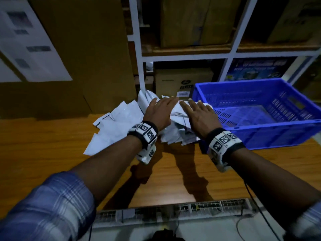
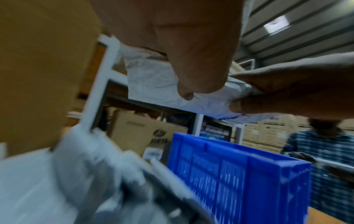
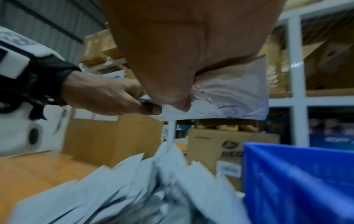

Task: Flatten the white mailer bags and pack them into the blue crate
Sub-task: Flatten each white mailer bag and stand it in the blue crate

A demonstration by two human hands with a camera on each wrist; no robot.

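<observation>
Head view shows both your forearms stretched forward over the wooden table point(image 1: 52, 145), wrists level and backs of the hands up. Your left hand point(image 1: 159, 113) and right hand point(image 1: 198, 117) sit side by side, nearly touching, above the heap of white mailer bags point(image 1: 114, 127) that spreads across the table's far middle.

From above, the fingers look flat and extended. The wrist views tell more. In the left wrist view your left hand point(image 2: 191, 53) has its thumb tucked under a raised white mailer bag point(image 2: 153, 81), pinching it against the fingers, while your right hand point(image 2: 296, 91) grips the same bag from the right with its thumb underneath. The right wrist view agrees: your right hand point(image 3: 182, 60) clamps the bag point(image 3: 229, 98) from above and your left hand point(image 3: 107, 97) pinches its left edge. So both hands are grasping that one bag, held above the pile.

The blue crate point(image 1: 260, 108) stands on the table just right of the heap, beside your right hand. Behind stand cardboard boxes point(image 1: 182, 80) on a white shelf frame point(image 1: 139, 49).
</observation>
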